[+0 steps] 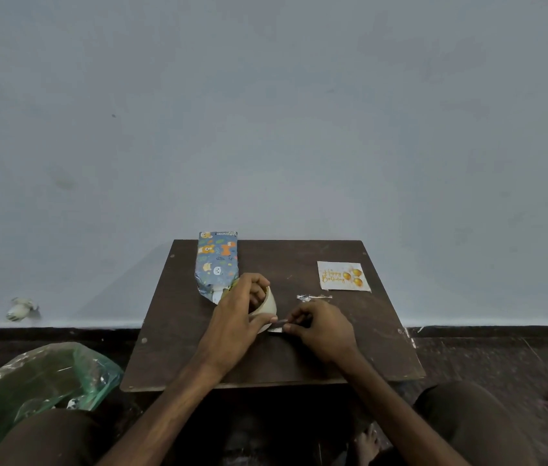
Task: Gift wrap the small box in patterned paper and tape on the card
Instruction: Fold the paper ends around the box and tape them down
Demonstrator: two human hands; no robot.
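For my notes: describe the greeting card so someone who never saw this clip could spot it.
Find the dark wooden table set against the grey wall. On its far right part the card lies flat. It is the only pale square with gold "Happy Birthday" lettering and balloons, unlike the blue animal-print wrapped box at far left.

Bare forearms (171,398), a bare foot (368,442) — dark brown cloth (474,422) over both knees.

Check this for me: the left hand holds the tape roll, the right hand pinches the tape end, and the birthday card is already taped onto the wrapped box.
Wrong on one count: the head view shows the birthday card lying on the table, right of the wrapped box and apart from it. The rest holds.
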